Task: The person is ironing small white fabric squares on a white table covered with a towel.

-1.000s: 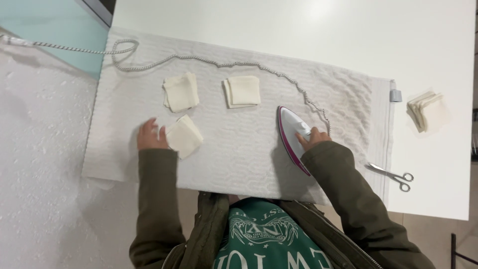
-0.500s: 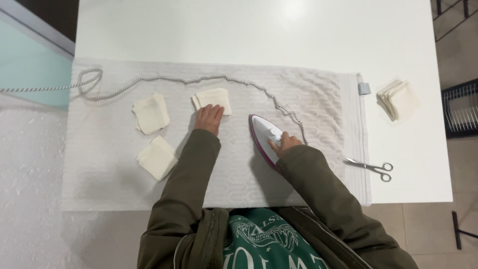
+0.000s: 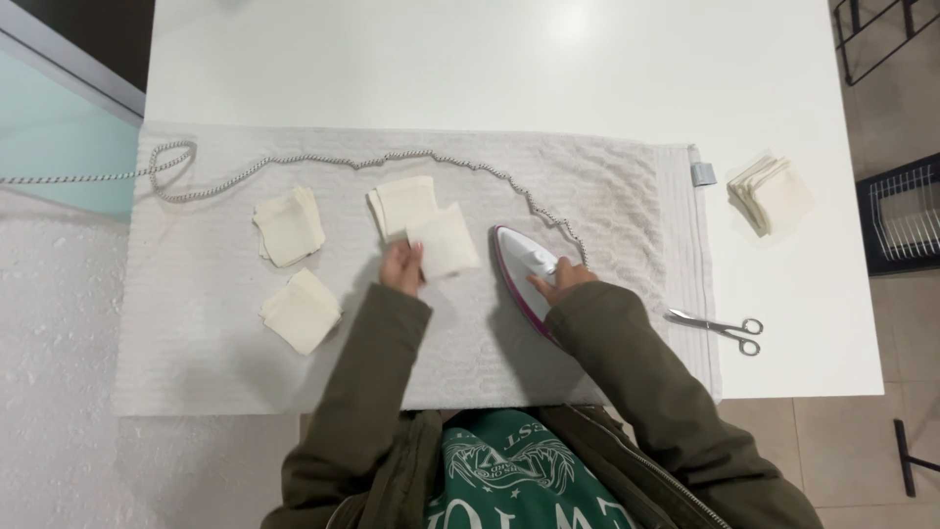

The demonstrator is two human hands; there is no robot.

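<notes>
My left hand [image 3: 401,265] grips a cream fabric square [image 3: 446,242] by its edge, just below the small stack of cream squares [image 3: 401,202] in the middle of the white towel [image 3: 607,176]. My right hand [image 3: 560,279] is closed on the handle of a white and magenta iron [image 3: 524,266], which rests on the towel right of the held square. The iron's braided cord [image 3: 323,159] runs left across the towel. Two more cream stacks lie further left, one upper [image 3: 289,226] and one lower [image 3: 302,310].
The towel lies on a white table [image 3: 509,59]. Past its right edge sit another stack of cream squares [image 3: 772,193] and metal scissors [image 3: 720,328]. A pale blue panel [image 3: 59,137] and a white textured surface [image 3: 54,372] border the left side.
My left hand left the lower left stack, reached to the middle stack, and now holds one square pulled off it. The iron and my right hand stayed in place.
</notes>
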